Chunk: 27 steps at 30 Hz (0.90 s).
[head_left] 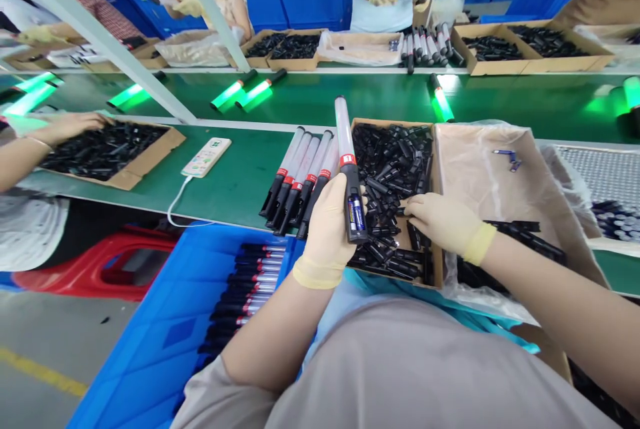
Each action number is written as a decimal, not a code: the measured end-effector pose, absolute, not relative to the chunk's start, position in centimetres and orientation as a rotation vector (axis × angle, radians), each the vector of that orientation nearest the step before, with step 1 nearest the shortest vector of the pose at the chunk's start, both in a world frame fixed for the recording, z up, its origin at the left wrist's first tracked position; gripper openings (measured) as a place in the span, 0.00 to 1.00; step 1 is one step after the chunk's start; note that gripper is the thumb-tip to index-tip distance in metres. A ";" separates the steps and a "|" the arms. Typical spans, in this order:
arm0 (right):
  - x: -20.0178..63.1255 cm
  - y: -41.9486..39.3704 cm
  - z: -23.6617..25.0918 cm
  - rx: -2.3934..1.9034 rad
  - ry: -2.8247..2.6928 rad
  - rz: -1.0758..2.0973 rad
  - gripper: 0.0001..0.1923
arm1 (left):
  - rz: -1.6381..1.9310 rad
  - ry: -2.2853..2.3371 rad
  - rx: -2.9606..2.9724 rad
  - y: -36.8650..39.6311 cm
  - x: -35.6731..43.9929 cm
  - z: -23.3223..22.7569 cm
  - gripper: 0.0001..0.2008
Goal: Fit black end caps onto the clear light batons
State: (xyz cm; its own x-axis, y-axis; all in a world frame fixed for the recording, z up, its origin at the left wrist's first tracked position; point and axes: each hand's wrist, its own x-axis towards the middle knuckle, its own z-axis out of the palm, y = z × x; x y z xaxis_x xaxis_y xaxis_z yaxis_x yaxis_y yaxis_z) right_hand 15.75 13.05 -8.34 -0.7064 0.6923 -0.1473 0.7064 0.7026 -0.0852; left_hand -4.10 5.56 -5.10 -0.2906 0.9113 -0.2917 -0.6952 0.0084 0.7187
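Observation:
My left hand [330,229], in a pale yellow glove, is closed around a light baton [344,123] with a clear tube, red band and black handle. The baton stands nearly upright, its battery compartment uncovered and blue batteries [356,213] showing inside. My right hand [443,219], gloved too, is over the right side of a cardboard box [438,242] full of black plastic parts [393,149]. Its fingers are pinched together on a black plastic part, mostly hidden at the fingertips. Several more batons [305,175] lie side by side left of the box.
At my left stands a blue crate [150,322] holding rows of batons. A plastic-lined box [480,182] with two loose batteries is on the right. A white power strip [206,157] lies on the green bench. Glowing batons [260,90] lie on the belt beyond; co-workers sit around.

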 end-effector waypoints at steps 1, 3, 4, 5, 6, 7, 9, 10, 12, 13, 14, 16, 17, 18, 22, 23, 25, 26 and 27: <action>15.0 13.3 -8.8 1.162 2.792 -0.184 0.15 | 1.614 0.959 0.289 5.5 -4.1 -5.1 0.10; 14.0 13.7 -9.3 1.188 2.777 -0.165 0.13 | 1.602 0.983 0.259 5.3 -3.9 -5.3 0.10; 13.7 13.9 -9.4 1.192 2.769 -0.166 0.12 | 1.592 0.992 0.256 5.2 -3.9 -5.4 0.10; 13.7 14.0 -9.3 1.195 2.770 -0.178 0.11 | 1.585 0.996 0.260 5.1 -3.8 -5.5 0.11; 13.9 14.1 -9.1 1.202 2.777 -0.192 0.10 | 1.579 0.991 0.273 5.0 -3.7 -5.7 0.12; 14.3 14.0 -8.8 1.211 2.785 -0.193 0.11 | 1.576 0.982 0.289 4.9 -3.7 -5.8 0.13; 15.4 13.5 -8.0 1.305 2.851 -0.327 0.15 | 1.564 0.964 0.318 4.8 -3.5 -6.1 0.14; 16.0 12.9 -7.5 1.376 2.904 -0.532 0.18 | 1.551 0.963 0.321 4.8 -3.3 -6.2 0.14; 17.0 11.5 -6.7 1.479 2.938 -1.251 0.22 | 1.501 0.955 0.314 4.8 -2.5 -6.3 0.15; 17.3 10.6 -6.3 1.487 2.869 -1.680 0.23 | 1.464 0.930 0.314 4.7 -2.0 -6.4 0.14; 17.4 9.8 -6.0 1.471 2.755 -2.051 0.23 | 1.424 0.890 0.322 4.7 -1.4 -6.4 0.14; 17.2 8.4 -5.7 1.475 2.552 -2.455 0.21 | 1.359 0.803 0.356 4.7 -0.2 -6.5 0.13; 16.9 7.9 -5.6 1.521 2.505 -2.530 0.20 | 1.340 0.775 0.375 4.6 0.3 -6.5 0.13; 16.7 7.6 -5.5 1.576 2.493 -2.541 0.18 | 1.331 0.763 0.391 4.6 0.7 -6.6 0.13; 16.3 7.1 -5.5 1.753 2.605 -2.351 0.17 | 1.348 0.777 0.424 4.5 1.5 -7.0 0.16; 16.2 7.0 -5.4 1.747 2.627 -2.301 0.17 | 1.357 0.781 0.423 4.4 1.6 -7.1 0.17; 16.2 6.7 -5.2 1.680 2.668 -2.189 0.16 | 1.363 0.794 0.424 4.4 1.5 -7.4 0.17; 16.1 6.5 -5.1 1.645 2.696 -2.106 0.16 | 1.361 0.801 0.431 4.3 1.5 -7.4 0.18; 16.1 6.3 -4.9 1.623 2.732 -2.009 0.15 | 1.362 0.808 0.443 4.3 1.4 -7.5 0.18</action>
